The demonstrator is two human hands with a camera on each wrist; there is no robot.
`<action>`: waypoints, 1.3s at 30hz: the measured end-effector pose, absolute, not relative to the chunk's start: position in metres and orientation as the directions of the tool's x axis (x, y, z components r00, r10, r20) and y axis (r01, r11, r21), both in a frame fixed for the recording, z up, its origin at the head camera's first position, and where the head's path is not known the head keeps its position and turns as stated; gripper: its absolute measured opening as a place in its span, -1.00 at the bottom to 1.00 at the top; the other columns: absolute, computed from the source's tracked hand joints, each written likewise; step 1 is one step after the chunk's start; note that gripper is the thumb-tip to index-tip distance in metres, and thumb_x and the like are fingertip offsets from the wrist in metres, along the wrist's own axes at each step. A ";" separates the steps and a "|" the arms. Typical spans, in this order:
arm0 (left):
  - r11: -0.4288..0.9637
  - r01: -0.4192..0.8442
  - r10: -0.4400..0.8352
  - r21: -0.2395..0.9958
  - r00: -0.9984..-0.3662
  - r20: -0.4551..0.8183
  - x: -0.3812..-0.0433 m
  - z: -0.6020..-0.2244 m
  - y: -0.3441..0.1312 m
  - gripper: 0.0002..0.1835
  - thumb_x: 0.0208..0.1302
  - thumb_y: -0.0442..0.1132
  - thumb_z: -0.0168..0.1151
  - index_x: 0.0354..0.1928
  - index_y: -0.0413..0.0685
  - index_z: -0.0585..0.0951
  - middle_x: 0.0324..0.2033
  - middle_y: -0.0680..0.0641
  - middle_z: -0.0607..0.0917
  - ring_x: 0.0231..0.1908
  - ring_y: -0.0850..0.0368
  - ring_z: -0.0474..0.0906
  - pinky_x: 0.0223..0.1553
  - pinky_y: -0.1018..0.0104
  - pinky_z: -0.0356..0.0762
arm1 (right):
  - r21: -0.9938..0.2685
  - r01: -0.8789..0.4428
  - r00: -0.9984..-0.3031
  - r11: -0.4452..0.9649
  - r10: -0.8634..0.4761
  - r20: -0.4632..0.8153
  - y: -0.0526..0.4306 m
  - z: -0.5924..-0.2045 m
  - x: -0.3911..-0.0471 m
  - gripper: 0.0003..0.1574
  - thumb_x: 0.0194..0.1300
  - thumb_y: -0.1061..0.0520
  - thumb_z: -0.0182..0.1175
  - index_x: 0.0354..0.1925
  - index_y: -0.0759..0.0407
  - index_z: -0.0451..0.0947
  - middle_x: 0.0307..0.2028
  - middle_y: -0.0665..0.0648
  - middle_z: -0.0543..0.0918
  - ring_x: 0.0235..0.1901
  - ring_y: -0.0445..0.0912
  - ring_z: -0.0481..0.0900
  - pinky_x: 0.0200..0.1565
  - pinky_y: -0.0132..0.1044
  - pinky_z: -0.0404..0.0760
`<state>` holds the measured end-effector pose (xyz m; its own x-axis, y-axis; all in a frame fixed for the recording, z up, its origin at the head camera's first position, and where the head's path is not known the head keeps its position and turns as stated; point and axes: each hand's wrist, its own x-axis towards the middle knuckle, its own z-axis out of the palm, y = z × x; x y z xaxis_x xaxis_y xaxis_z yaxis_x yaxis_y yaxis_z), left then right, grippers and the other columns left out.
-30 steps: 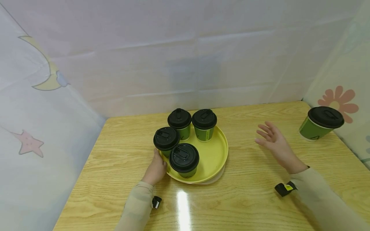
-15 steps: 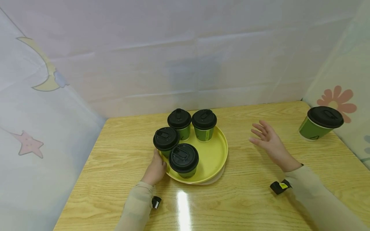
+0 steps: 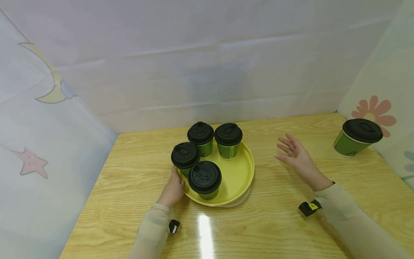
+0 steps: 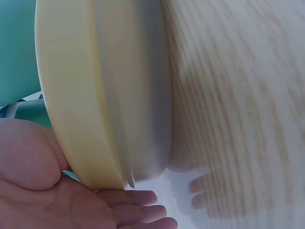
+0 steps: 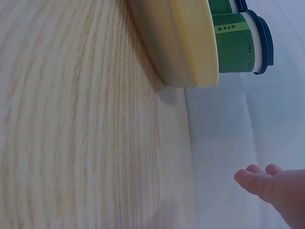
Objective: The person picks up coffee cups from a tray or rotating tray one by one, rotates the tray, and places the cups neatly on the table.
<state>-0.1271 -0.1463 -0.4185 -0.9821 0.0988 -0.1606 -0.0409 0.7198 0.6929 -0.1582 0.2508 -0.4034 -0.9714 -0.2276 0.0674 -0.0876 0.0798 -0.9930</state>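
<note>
In the head view, a round yellow tray (image 3: 237, 180) bears several green paper coffee cups with black lids, among them a front cup (image 3: 205, 180) and a back right cup (image 3: 228, 140). My left hand (image 3: 173, 189) holds the tray's left rim. In the left wrist view, its thumb reaches over the rim (image 4: 71, 95) and its fingers (image 4: 138, 212) extend along the outer side. My right hand (image 3: 299, 160) hovers right of the tray, fingers spread and slightly bent, holding nothing. Another lidded coffee cup (image 3: 355, 138) stands apart at the far right.
Beneath the tray shows a pale round base (image 3: 240, 200) on the wooden table (image 3: 258, 230). A pale cloth backdrop (image 3: 155, 82) rises behind the table, with printed cloth at both sides.
My right hand has drifted left, away from the lone coffee cup and nearer the tray. The left hand, the tray and its cups have hardly shifted.
</note>
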 end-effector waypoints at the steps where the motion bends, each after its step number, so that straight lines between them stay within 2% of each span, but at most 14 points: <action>1: 0.718 -0.045 0.096 0.695 -0.982 -0.163 -0.127 -0.418 -0.146 -0.33 0.41 -0.45 -0.22 0.35 -0.69 -0.27 0.33 -0.67 -0.04 0.34 -0.42 0.08 0.32 -0.17 0.11 | -0.993 -0.087 -0.971 0.082 -0.228 0.066 0.250 -0.403 -0.159 0.12 0.42 0.26 0.11 0.53 0.15 -0.50 0.49 0.39 -0.19 0.42 0.32 -0.13 0.03 -0.60 0.39; 6: 0.684 -0.071 0.082 0.726 -0.981 -0.174 -0.128 -0.419 -0.146 -0.34 0.43 -0.43 -0.28 0.35 -0.68 -0.30 0.34 -0.65 -0.10 0.36 -0.40 0.01 0.34 -0.16 0.04 | -0.992 -0.087 -0.969 0.093 -0.239 0.062 0.247 -0.401 -0.160 0.13 0.42 0.25 0.11 0.52 0.14 -0.51 0.49 0.39 -0.21 0.42 0.33 -0.14 0.03 -0.59 0.40; 12: 0.655 -0.117 0.037 0.747 -0.982 -0.187 -0.129 -0.419 -0.145 -0.34 0.49 -0.37 -0.32 0.38 -0.61 -0.35 0.35 -0.61 -0.06 0.35 -0.38 0.06 0.33 -0.15 0.09 | -0.992 -0.088 -0.965 0.085 -0.254 0.064 0.241 -0.397 -0.162 0.14 0.41 0.25 0.12 0.53 0.14 -0.51 0.49 0.37 -0.20 0.43 0.32 -0.14 0.06 -0.57 0.40; 15: 0.641 -0.135 0.021 0.755 -0.981 -0.193 -0.128 -0.419 -0.145 -0.33 0.51 -0.34 -0.33 0.39 -0.58 -0.37 0.37 -0.58 -0.11 0.37 -0.38 -0.01 0.35 -0.15 0.03 | -0.993 -0.086 -0.963 0.075 -0.262 0.064 0.238 -0.396 -0.163 0.14 0.41 0.25 0.12 0.52 0.14 -0.51 0.50 0.36 -0.21 0.43 0.31 -0.15 0.07 -0.56 0.40; 27: 0.649 -0.140 -0.002 0.748 -0.983 -0.182 -0.118 -0.414 -0.145 -0.34 0.52 -0.30 -0.26 0.39 -0.63 -0.24 0.36 -0.60 -0.03 0.35 -0.42 0.03 0.34 -0.18 0.04 | -0.993 -0.103 -0.956 0.050 -0.281 0.085 0.227 -0.397 -0.168 0.13 0.40 0.27 0.12 0.53 0.16 -0.49 0.50 0.35 -0.20 0.44 0.28 -0.15 0.19 -0.49 0.34; 30: 0.647 -0.148 -0.003 0.748 -0.981 -0.192 -0.116 -0.411 -0.144 -0.35 0.53 -0.29 -0.26 0.39 -0.62 -0.22 0.36 -0.60 -0.01 0.35 -0.42 0.04 0.33 -0.19 0.05 | -0.993 -0.103 -0.957 0.056 -0.279 0.083 0.225 -0.396 -0.167 0.13 0.40 0.26 0.12 0.53 0.16 -0.48 0.50 0.34 -0.19 0.44 0.27 -0.14 0.26 -0.39 0.31; 35: 0.648 -0.157 -0.001 0.745 -0.979 -0.205 -0.111 -0.410 -0.143 -0.34 0.53 -0.27 -0.24 0.39 -0.63 -0.20 0.34 -0.61 0.01 0.34 -0.43 0.06 0.33 -0.19 0.07 | -0.994 -0.091 -0.958 0.062 -0.277 0.070 0.222 -0.395 -0.167 0.13 0.40 0.26 0.12 0.52 0.17 -0.49 0.51 0.33 -0.19 0.45 0.25 -0.14 0.38 -0.07 0.14; 39: 0.652 -0.154 0.004 0.743 -0.979 -0.206 -0.109 -0.410 -0.141 -0.33 0.52 -0.27 -0.21 0.37 -0.67 -0.18 0.33 -0.63 0.03 0.34 -0.44 0.06 0.32 -0.21 0.08 | -0.995 -0.082 -0.958 0.065 -0.280 0.060 0.221 -0.394 -0.168 0.14 0.41 0.25 0.12 0.52 0.16 -0.51 0.51 0.31 -0.20 0.46 0.23 -0.14 0.38 -0.01 0.09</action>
<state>-0.1087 -0.1409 -0.4104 -0.9786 0.0038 -0.2059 -0.1537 0.6517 0.7427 -0.1675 0.2214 -0.3942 -0.9580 -0.2804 0.0603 -0.0817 0.0653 -0.9945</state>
